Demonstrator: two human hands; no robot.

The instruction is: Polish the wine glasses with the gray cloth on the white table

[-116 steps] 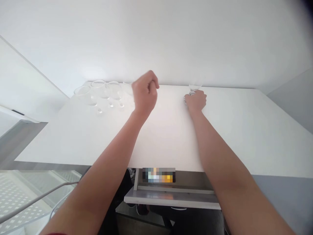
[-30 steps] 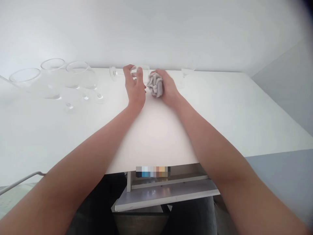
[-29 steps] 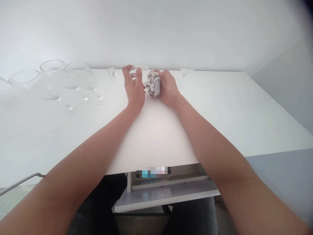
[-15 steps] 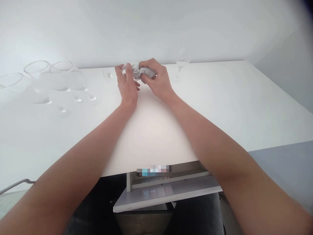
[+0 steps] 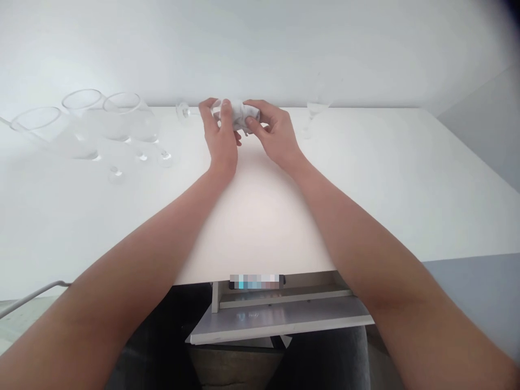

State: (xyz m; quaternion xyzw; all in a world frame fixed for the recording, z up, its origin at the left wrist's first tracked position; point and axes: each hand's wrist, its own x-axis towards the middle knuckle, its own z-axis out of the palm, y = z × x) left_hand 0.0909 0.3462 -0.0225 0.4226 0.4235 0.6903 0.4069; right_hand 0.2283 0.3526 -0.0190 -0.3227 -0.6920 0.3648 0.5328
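Observation:
A clear stemmed glass lies sideways above the table's far part, its round foot pointing left. My left hand is closed around its bowl, thumb on top. At the bowl's right end, my right hand grips a bunched grey-white cloth against the glass. Part of the cloth shows through the bowl; how deep it reaches is hard to tell. Both hands are close together, with the cloth between them.
Several large stemmed glasses stand upright at the left. Another stemmed glass stands at the back right, near the wall. Below the white table's front edge is an open drawer with a blurred-out item. A cable runs at lower left.
The view has shifted, so the hands and glasses appear further right. My right fingers and the cloth have turned a little at the bowl, and the held glass's foot shows more clearly.

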